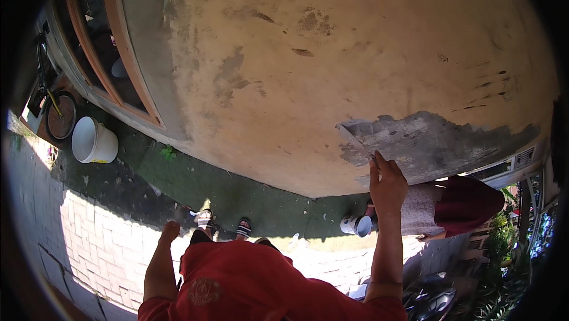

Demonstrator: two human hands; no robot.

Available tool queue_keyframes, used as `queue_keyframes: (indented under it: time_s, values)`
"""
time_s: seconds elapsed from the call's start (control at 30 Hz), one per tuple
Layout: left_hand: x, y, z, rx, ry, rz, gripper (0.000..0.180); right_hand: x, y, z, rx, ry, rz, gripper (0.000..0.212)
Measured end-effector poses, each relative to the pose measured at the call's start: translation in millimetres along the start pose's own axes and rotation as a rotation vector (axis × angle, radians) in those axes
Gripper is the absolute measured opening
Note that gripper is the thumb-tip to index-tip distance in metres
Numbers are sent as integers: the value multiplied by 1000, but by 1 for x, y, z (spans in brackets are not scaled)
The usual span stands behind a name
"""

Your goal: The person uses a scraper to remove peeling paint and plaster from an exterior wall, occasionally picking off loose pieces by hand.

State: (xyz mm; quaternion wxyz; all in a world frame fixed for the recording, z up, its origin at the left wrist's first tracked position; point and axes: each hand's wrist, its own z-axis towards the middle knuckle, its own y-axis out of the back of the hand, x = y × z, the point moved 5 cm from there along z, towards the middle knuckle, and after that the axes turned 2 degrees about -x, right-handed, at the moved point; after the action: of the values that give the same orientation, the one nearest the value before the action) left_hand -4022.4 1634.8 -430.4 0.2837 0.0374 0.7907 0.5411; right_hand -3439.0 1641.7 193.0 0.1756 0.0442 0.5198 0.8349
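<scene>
while the right hand (388,184) was raised to the wall (255,137), it was closed around a scraper (355,140), thumb and fingers wrapped on the near end so that the handle was mostly covered. scraper position: over the left part of the grey patch (438,140), thin flat blade slanting up and to the left, tip near the patch's upper left edge; pressure on the surface could not be made out. left hand (170,231): low, at the wearer's left side, well apart from the wall; fingers too small to read, so could not tell whether it was clenched or loose.

handling, judged: tool light, manageable one-handed. blade probably stiff along its length, with slight spring toward the tip; smooth faces likely slippery if wet or dusty. not fragile, though sideways load could bend it. best hold: the handle, well behind the blade, fingers kept off the edge. surroundings: a small bucket (357,225) stood below the patch, near a co-worker (468,205) in maroon; a larger white bucket (98,141) stood far left
</scene>
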Motion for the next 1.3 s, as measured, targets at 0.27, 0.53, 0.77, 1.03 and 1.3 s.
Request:
queue_keyframes:
  time_s: [0.27, 0.53, 0.77, 1.03, 1.3]
  values:
    - [15, -13, -32, 153, 583, -534, 38, -16, -58, -30, 569, -346, 748, 19]
    - [13, -11, -4, 152, 603, -633, 33, -30, -103, -73, 204, -666, 1449, 40]
    - [-1, 13, 25, 36, 528, -570, 44, -16, -127, -45, 135, -653, 1426, 42]
    - [7, 13, 34, 111, 491, -399, 49, -23, -120, -69, 121, -642, 1427, 38]
    - [-41, 43, 31, 146, 466, -290, 49, -10, -103, -58, 166, -649, 1411, 35]
